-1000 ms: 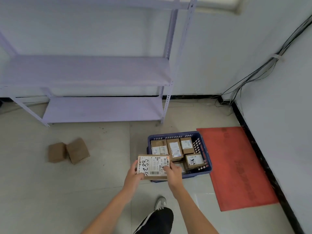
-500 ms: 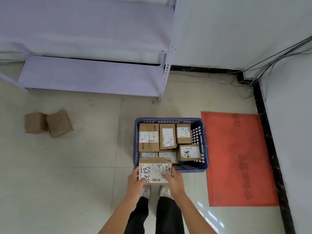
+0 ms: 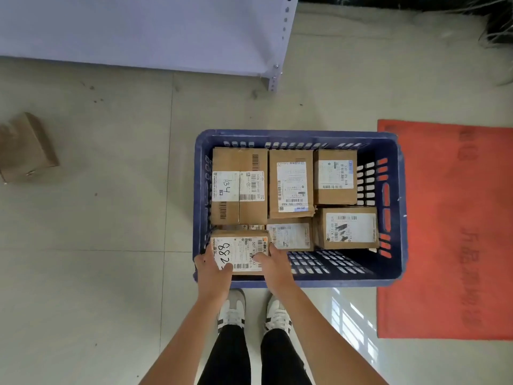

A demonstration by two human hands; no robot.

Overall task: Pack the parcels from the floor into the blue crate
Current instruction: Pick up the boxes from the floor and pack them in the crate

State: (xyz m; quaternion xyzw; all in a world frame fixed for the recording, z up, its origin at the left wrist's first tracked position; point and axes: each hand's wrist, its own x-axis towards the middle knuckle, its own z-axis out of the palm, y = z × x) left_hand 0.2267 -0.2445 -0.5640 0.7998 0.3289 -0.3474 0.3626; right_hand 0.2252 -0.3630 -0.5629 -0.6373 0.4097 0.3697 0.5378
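Parcel base hidden from us | we see left hand and right hand gripping its ends, near-left corner of blue crate.

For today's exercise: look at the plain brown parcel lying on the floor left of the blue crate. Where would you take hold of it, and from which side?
Probably best from above, with fingers and thumb across two opposite side faces of the brown parcel. It rests on the floor, so its underside is closed off, while open floor beside it leaves the visible side faces reachable. Its left end is cut off by the frame, so its full length cannot be judged.
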